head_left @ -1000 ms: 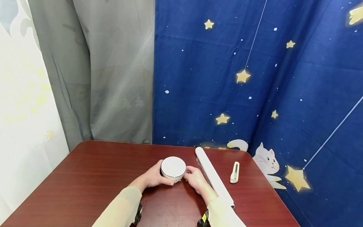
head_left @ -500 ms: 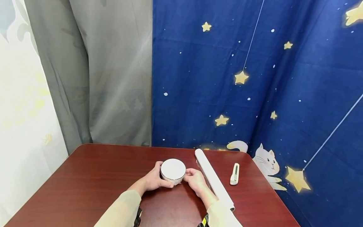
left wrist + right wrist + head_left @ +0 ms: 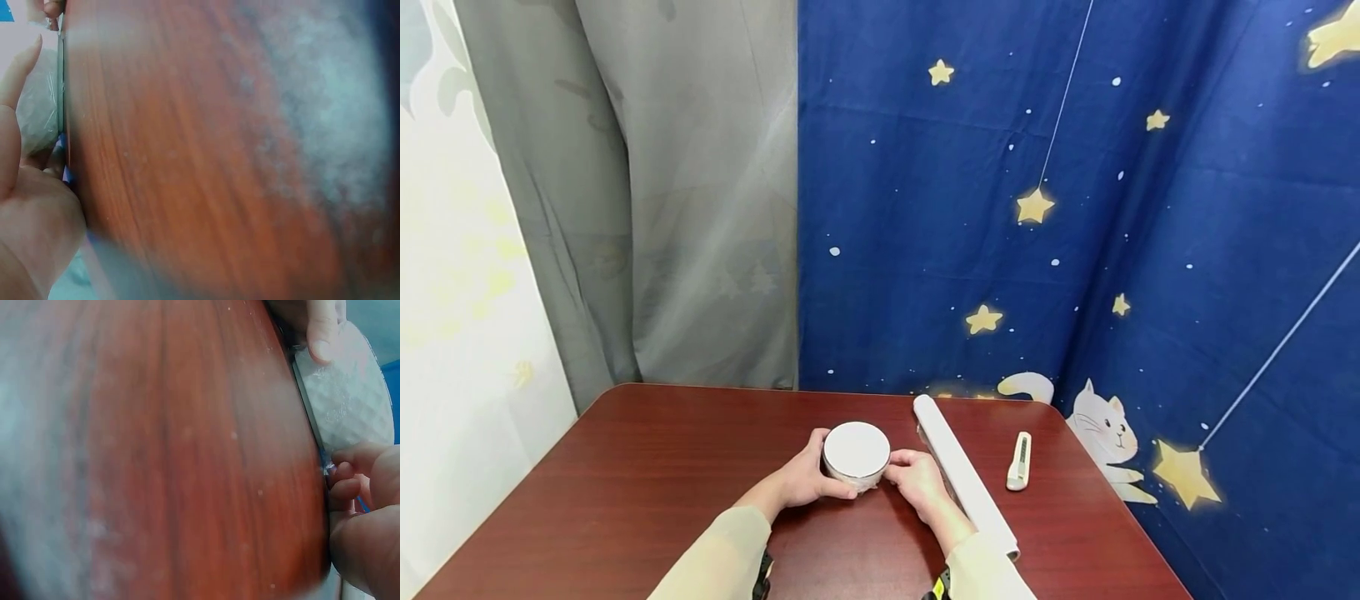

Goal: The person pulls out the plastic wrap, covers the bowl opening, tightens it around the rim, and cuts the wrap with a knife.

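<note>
A round white container with a flat white top and a thin dark rim stands on the table. Clear plastic film clings to its side, which shows a diamond pattern in the right wrist view. My left hand grips it from the left, thumb along the near side and fingers behind. Low on the right side, my right hand has its fingers curled, pinching a shiny bit of clear film by the base. The far side of the container and most left fingers are hidden in the head view.
A long white roll, apparently of plastic film, lies slantwise just right of my right hand. Farther right is a cream utility knife. Curtains hang behind the far edge of the brown table.
The head view has tilted up slightly, so the table sits a little lower in it. Both hands keep almost the same place at the container.
</note>
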